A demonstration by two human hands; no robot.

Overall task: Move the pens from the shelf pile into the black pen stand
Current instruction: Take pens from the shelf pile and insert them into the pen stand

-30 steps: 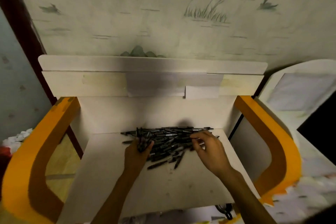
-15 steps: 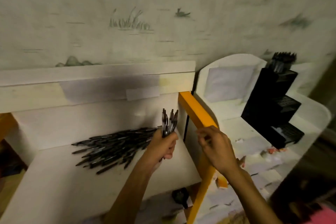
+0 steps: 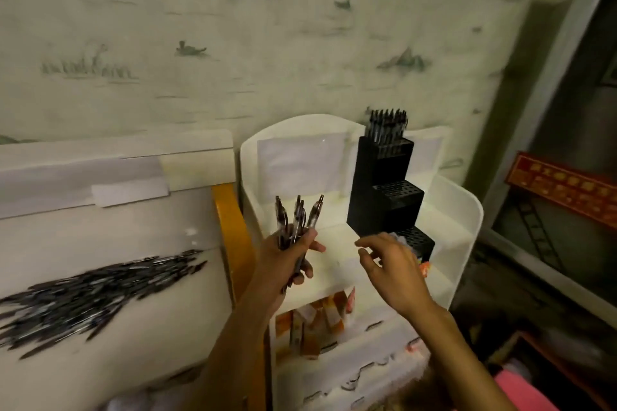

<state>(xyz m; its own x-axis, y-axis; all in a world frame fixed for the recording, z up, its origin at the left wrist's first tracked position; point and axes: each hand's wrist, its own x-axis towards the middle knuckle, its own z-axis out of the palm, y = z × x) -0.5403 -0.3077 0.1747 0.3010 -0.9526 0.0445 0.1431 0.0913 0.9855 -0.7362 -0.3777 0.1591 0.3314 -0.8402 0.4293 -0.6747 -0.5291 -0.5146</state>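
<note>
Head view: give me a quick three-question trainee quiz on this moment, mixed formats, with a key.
1. True or false: the left hand grips a bunch of pens upright.
2. Which tier of the black stand already holds pens?
A. top
B. middle
C. bottom
3. Fill in: the right hand holds ____.

Key:
1. True. The bunch points up, over the white shelf, apart from the stand.
2. A. Pens stand only in the top tier; the middle tier's holes look empty, and the right hand partly hides the bottom one.
3. Nothing. Its fingers are loosely spread in front of the stand. The pile lies on the other shelf at the left.
</note>
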